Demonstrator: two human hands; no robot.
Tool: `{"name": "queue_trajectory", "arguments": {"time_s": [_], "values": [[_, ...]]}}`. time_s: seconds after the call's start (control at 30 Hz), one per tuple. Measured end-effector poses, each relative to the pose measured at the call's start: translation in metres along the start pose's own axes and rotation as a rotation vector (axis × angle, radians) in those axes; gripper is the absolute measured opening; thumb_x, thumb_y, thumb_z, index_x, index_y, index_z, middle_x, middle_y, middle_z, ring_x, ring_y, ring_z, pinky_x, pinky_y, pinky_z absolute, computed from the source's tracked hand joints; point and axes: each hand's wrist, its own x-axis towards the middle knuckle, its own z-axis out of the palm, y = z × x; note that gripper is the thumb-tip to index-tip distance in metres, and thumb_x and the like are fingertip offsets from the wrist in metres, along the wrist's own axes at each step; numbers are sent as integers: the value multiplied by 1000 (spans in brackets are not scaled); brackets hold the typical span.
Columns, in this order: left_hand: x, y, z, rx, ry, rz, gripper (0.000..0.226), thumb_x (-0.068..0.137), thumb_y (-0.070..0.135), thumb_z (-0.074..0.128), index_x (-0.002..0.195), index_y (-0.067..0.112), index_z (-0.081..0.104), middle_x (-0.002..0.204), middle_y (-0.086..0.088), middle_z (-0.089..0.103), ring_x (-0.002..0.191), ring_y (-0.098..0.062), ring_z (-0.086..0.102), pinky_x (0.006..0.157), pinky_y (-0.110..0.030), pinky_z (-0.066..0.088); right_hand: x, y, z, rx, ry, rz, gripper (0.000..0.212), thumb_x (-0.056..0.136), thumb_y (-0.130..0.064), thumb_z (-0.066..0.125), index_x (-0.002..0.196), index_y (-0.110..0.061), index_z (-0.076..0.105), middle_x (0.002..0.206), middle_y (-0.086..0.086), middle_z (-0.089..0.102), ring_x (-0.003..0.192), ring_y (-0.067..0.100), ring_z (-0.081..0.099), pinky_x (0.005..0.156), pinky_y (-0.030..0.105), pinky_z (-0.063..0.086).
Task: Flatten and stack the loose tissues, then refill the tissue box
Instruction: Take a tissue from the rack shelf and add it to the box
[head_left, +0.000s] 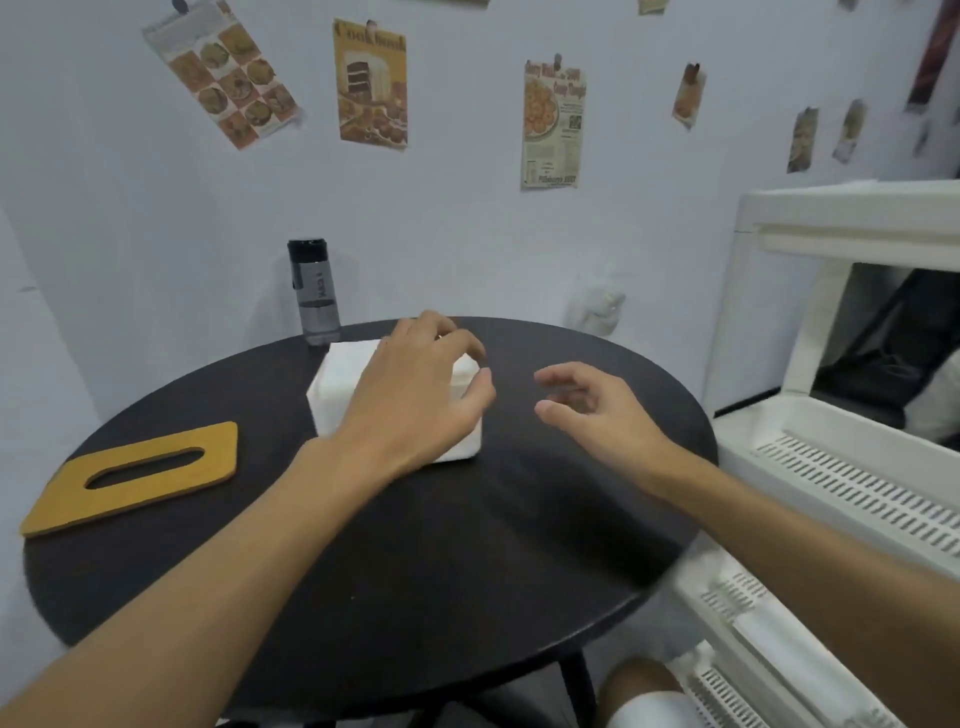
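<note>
A white tissue box (332, 395) stands open-topped in the middle of the round black table (415, 545), with a flat white stack of tissues (348, 356) showing in its top. My left hand (421, 395) lies over the box, fingers curled over its far right corner and the thumb against its right end. My right hand (587, 405) hovers just right of the box, apart from it, fingers loosely bent and holding nothing. The yellow box lid (135, 475) with its oval slot lies flat at the table's left edge.
A grey water bottle (314, 291) with a black cap stands at the table's back edge, just behind the box. A white plastic shelf rack (841, 467) stands close along the table's right side. Paper clippings hang on the wall behind.
</note>
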Motion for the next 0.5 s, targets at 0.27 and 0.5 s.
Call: {"name": "queue_trajectory", "arguments": {"time_s": [0.27, 0.5], "values": [[0, 100, 95, -143, -566, 235, 43, 95, 57, 48, 131, 35, 55, 138, 10, 50, 123, -13, 52, 105, -44, 45, -108, 66, -92, 26, 309, 66, 22, 91, 2, 58, 89, -17, 69, 81, 10, 66, 74, 15, 58, 70, 24, 48], [-3, 149, 168, 139, -546, 386, 46, 98, 44, 44, 140, 26, 47, 141, -1, 46, 128, -25, 45, 106, -45, 37, -142, 172, -103, -159, 327, 361, 27, 89, 2, 58, 81, -23, 65, 79, -3, 66, 73, 9, 59, 70, 21, 44]]}}
